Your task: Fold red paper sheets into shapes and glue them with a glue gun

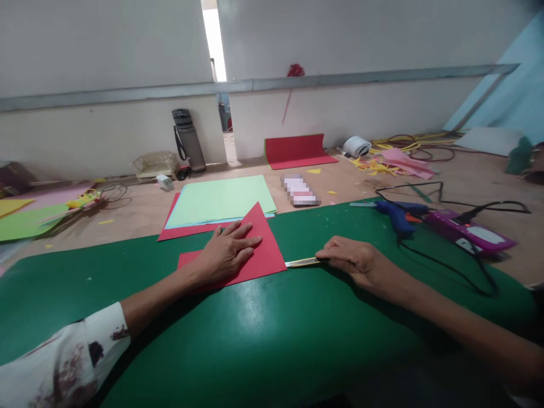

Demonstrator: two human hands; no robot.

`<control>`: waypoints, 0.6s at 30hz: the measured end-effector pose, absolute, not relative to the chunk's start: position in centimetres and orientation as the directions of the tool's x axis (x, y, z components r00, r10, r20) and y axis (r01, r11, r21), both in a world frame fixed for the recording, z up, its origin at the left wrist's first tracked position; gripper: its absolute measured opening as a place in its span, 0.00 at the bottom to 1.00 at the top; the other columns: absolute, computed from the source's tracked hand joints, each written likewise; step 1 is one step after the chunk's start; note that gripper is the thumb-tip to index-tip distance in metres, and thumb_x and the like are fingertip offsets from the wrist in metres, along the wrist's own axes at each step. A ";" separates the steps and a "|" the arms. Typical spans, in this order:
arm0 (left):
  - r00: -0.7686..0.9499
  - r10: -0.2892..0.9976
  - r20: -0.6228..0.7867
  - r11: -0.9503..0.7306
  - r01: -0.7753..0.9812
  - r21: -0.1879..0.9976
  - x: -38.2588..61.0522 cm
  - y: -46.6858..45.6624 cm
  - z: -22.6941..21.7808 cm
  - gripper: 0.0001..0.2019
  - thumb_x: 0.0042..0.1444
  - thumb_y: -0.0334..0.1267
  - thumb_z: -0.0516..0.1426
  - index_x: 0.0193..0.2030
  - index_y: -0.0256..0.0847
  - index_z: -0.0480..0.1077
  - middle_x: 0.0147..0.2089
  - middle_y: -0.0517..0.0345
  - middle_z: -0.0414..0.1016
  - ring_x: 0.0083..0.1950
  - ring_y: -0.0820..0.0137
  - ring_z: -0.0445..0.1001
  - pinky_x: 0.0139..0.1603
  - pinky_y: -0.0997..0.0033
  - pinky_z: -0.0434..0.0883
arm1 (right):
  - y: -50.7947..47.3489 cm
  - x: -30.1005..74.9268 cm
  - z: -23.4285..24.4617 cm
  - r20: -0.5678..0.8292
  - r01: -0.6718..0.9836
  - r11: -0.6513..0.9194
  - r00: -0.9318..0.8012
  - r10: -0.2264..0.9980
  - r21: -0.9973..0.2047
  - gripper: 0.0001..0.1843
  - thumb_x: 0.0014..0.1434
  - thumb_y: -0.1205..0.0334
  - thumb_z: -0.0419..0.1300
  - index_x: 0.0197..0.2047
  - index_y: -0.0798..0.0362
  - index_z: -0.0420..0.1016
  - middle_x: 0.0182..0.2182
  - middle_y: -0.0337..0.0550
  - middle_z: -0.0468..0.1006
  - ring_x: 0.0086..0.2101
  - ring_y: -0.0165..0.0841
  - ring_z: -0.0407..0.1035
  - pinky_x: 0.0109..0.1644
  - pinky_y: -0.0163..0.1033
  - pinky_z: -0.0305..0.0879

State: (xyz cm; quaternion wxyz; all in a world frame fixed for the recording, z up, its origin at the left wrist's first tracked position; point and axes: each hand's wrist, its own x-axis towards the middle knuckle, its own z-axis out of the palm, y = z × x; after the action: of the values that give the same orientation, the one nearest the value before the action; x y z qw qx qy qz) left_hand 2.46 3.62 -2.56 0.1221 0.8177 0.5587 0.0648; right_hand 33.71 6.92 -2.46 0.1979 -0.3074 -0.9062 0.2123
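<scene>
A folded sheet of red paper (266, 249) lies on the green mat (178, 357), one of its corners pointing away from me. My left hand (227, 249) presses flat on it with the fingers spread. My right hand (351, 258) is closed round a utility knife (304, 262). The blade end of the knife points left and meets the paper's right corner; whether it is inside the fold I cannot tell. Behind the red paper is a stack of pale green sheets (225, 195), with blue and red sheets showing beneath.
At right lie a blue glue gun (397, 215) and a purple power strip (471, 229) with black cords. Further back are a phone (298, 190), a folded red sheet (297, 152), a grey bottle (190, 141), a white roll (357, 146) and coloured paper scraps (378, 167).
</scene>
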 end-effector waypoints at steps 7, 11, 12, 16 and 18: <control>0.370 0.929 -0.006 -0.357 0.899 0.255 2.3 3.7 -2.9 0.20 0.67 0.47 0.41 0.63 0.56 0.59 0.71 0.58 0.45 0.71 0.55 0.39 0.64 0.39 0.43 | 7.0 34.0 -2.7 0.252 0.440 0.739 -0.745 0.618 -0.511 0.15 0.65 0.60 0.48 0.45 0.50 0.76 0.34 0.45 0.75 0.34 0.34 0.69 0.38 0.38 0.64; 0.386 0.922 -0.004 -0.374 0.896 0.237 2.3 3.7 -3.0 0.21 0.66 0.50 0.42 0.63 0.56 0.59 0.71 0.58 0.44 0.71 0.54 0.40 0.63 0.38 0.44 | 6.7 33.9 -2.7 0.231 0.457 0.739 -0.751 0.619 -0.495 0.16 0.65 0.59 0.48 0.44 0.50 0.76 0.33 0.46 0.75 0.34 0.34 0.69 0.37 0.39 0.64; 0.391 0.920 -0.003 -0.380 0.896 0.230 2.3 3.7 -3.0 0.21 0.66 0.51 0.43 0.63 0.56 0.58 0.71 0.57 0.44 0.71 0.54 0.40 0.63 0.38 0.45 | 6.6 34.0 -2.6 0.227 0.460 0.738 -0.751 0.620 -0.494 0.16 0.65 0.59 0.48 0.45 0.50 0.76 0.33 0.46 0.75 0.34 0.34 0.69 0.37 0.38 0.64; 0.397 0.917 0.024 -0.393 0.895 0.212 2.3 3.6 -3.2 0.21 0.65 0.51 0.43 0.64 0.56 0.58 0.71 0.57 0.44 0.71 0.54 0.41 0.63 0.38 0.45 | 6.3 34.0 -2.5 0.235 0.459 0.746 -0.753 0.615 -0.482 0.16 0.65 0.61 0.47 0.45 0.50 0.76 0.33 0.46 0.75 0.33 0.34 0.69 0.36 0.38 0.63; 0.395 0.918 0.028 -0.391 0.895 0.215 2.2 3.7 -3.2 0.21 0.66 0.50 0.42 0.63 0.57 0.58 0.71 0.58 0.45 0.71 0.54 0.41 0.63 0.38 0.45 | 6.3 34.0 -2.6 0.239 0.454 0.757 -0.760 0.605 -0.470 0.15 0.65 0.62 0.48 0.44 0.50 0.76 0.32 0.46 0.75 0.33 0.34 0.68 0.36 0.38 0.63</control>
State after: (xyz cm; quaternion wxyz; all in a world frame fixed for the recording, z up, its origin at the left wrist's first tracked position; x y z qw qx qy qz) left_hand 2.21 3.66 -3.22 0.0828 0.8309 0.5456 0.0710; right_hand 33.97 6.31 -2.56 0.1920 -0.2886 -0.9174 0.1957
